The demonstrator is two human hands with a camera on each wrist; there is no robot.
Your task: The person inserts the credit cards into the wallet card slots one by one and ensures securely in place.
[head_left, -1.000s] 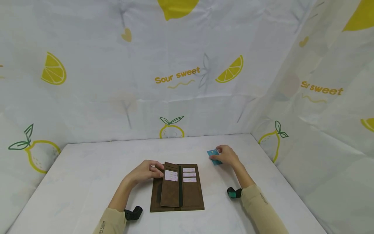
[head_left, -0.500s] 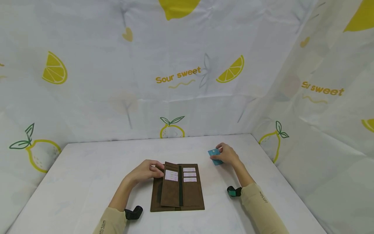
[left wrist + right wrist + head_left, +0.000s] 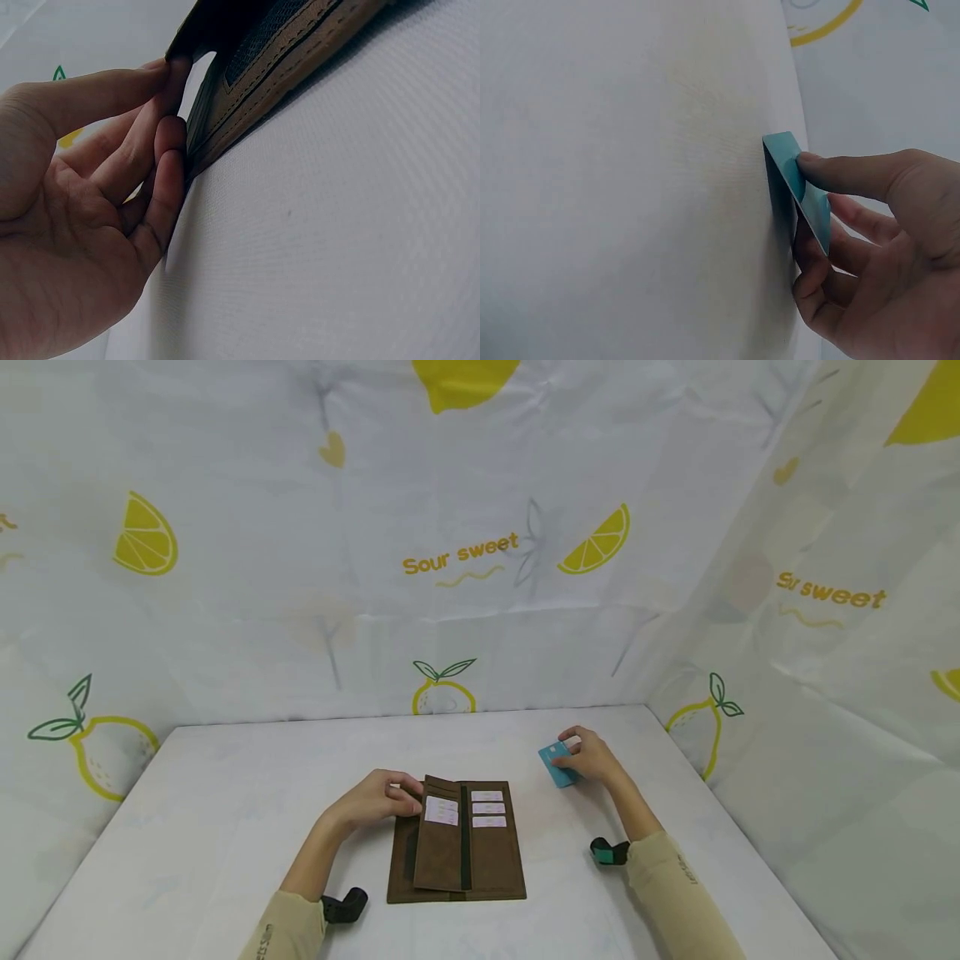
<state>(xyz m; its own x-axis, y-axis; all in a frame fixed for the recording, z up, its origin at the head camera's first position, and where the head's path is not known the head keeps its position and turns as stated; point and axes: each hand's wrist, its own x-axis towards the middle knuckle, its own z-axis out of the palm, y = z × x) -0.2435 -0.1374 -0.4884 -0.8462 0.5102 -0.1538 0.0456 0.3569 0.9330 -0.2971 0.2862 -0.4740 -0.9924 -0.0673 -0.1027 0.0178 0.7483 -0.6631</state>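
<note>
A brown wallet [image 3: 495, 860] lies spread out on the table, with white-and-pink cards [image 3: 487, 808] in slots on both sides of its dark middle strip. My left hand [image 3: 378, 797] pinches the raised inner flap [image 3: 437, 860] at its upper left edge; in the left wrist view, thumb and forefinger meet on that flap while the other fingers touch the wallet's side. To the wallet's upper right, my right hand [image 3: 592, 757] holds a blue bank card [image 3: 557, 762] between thumb and fingers. The right wrist view shows this card [image 3: 784, 154] tilted, one edge lifted off the table.
The white table [image 3: 225, 793] meets a lemon-print curtain [image 3: 262, 652] at its back edge, and more curtain hangs on the right. Black camera mounts [image 3: 345, 906] sit on both wrists, close to the tabletop.
The blue card has been tilted up from the table in my right hand, which has shifted slightly right. My left hand stays on the wallet flap.
</note>
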